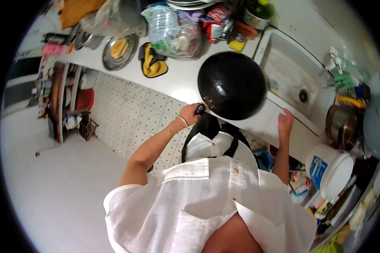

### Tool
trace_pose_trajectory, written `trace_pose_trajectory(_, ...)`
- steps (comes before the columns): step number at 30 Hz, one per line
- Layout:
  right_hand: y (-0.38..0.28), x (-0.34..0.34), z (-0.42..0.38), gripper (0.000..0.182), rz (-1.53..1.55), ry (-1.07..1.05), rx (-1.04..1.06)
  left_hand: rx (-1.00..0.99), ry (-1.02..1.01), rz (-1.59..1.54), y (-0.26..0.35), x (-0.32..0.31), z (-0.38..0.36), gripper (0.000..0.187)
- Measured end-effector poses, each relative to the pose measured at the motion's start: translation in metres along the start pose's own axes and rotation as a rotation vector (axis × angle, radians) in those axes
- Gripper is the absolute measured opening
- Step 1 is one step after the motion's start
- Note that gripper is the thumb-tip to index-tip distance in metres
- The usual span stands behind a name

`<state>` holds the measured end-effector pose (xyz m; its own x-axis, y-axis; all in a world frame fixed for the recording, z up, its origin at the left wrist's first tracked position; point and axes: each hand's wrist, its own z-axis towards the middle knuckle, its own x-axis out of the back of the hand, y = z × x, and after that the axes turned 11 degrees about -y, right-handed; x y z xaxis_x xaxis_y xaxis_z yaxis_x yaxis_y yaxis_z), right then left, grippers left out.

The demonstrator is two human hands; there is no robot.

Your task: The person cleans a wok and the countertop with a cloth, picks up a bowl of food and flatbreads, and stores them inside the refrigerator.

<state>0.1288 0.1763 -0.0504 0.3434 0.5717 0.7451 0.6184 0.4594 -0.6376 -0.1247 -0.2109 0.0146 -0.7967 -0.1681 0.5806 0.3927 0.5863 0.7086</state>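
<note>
A black wok (pixel 232 85) is at the counter's front edge, left of the sink, its dark, shiny round surface facing up. Its short black handle points down and left, and my left hand (pixel 190 114) is wrapped round it. My right hand (pixel 285 122) is raised by the front edge of the white sink (pixel 275 101), apart from the wok. Its fingers look partly bent, one pointing up, with nothing visible in them. A yellow sponge (pixel 237 44) lies just behind the wok.
On the counter (pixel 179 80) are a yellow and black cloth (pixel 152 63), a metal plate (pixel 110 59) with flatbread, plastic bags (pixel 160 25) and a green-capped bottle (pixel 258 17). To the right stand a metal pot (pixel 340 126) and a white bucket (pixel 335 173).
</note>
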Motion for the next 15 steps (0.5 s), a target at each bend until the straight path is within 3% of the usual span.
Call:
trace_pose_trajectory(2,-0.008,0.020,0.016,0.036,0.083,0.135,0.094,-0.002,0.006,-0.048,0.027,0.000,-0.017,0.036)
trace_pose_trajectory(5,0.007,0.029,0.041,0.034,-0.059,0.056,-0.048,0.055,-0.057,-0.243,0.074,0.005,-0.054,0.031)
trace_pose_trajectory(7,-0.019,0.032,0.045,0.035,-0.041,0.081,0.090,0.056,-0.059,-0.427,0.090,0.000,-0.080,0.026)
trace_pose_trajectory(8,0.022,0.009,0.070,0.035,-0.185,-0.001,0.279,0.100,-0.074,-0.519,0.100,0.002,-0.094,0.023)
trace_pose_trajectory(9,-0.006,0.001,0.066,0.037,-0.048,0.000,0.316,0.136,-0.085,-0.603,0.110,0.008,-0.107,0.020)
trace_pose_trajectory(11,-0.049,-0.037,0.052,0.039,-0.167,0.003,0.672,0.169,-0.036,-0.712,0.117,0.013,-0.127,0.012)
trace_pose_trajectory(12,-0.081,-0.054,0.045,0.038,-0.147,-0.068,0.744,0.200,-0.016,-0.771,0.119,0.017,-0.137,0.010)
trace_pose_trajectory(15,-0.190,-0.111,0.024,0.037,-0.004,-0.357,0.764,0.228,0.066,-0.856,0.104,0.035,-0.159,0.019)
